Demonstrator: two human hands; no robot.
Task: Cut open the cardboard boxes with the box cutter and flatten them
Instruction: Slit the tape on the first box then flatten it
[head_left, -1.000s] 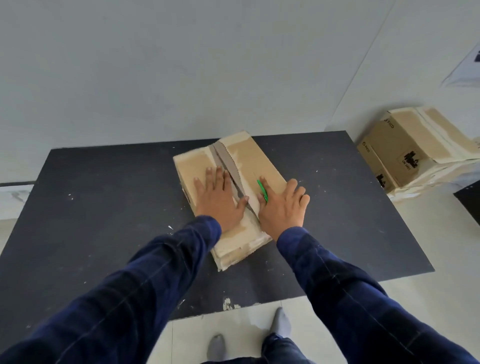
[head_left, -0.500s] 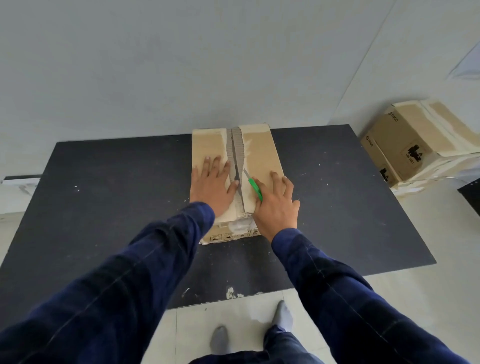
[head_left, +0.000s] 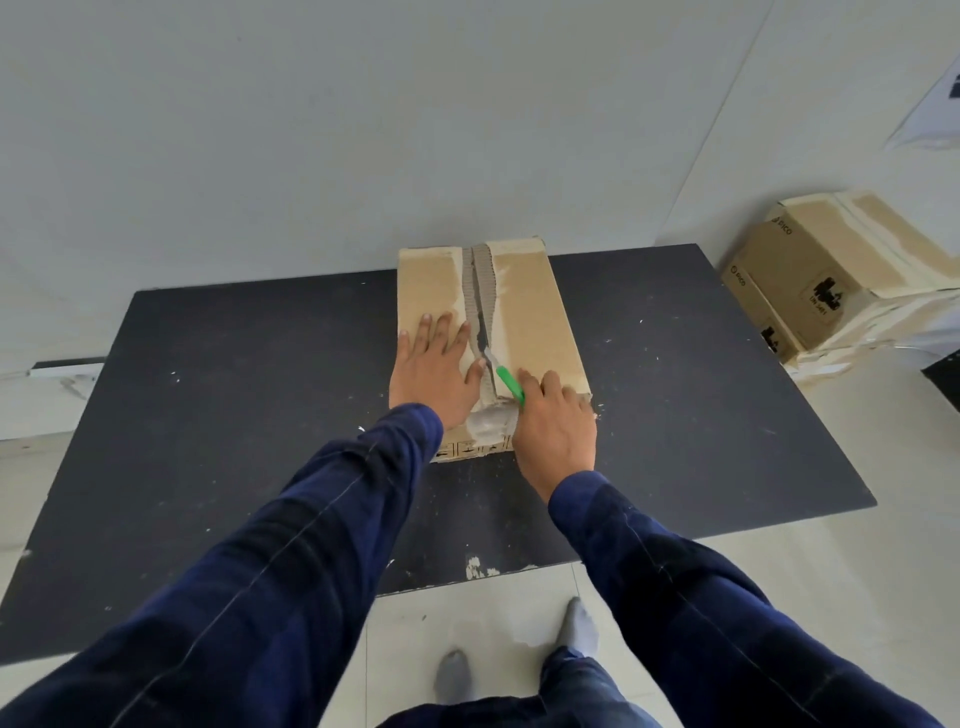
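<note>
A brown cardboard box (head_left: 535, 312) stands on a black mat (head_left: 234, 415), its long side running away from me. A torn grey seam runs down the middle of its top. My left hand (head_left: 434, 376) presses flat on the left flap, fingers straight. My right hand (head_left: 553, 421) grips a green-handled box cutter (head_left: 509, 387) at the near end of the seam. The metal blade points up into the seam, next to my left thumb.
A stack of other cardboard boxes (head_left: 826, 280) sits on the floor to the right of the mat. A grey wall rises just behind the mat. My feet (head_left: 514, 660) stand on pale tiles at the mat's near edge.
The box has turned from a slanted lie to straight ahead. My right hand has gone from lying flat over the cutter to gripping it, and the blade now sits in the seam.
</note>
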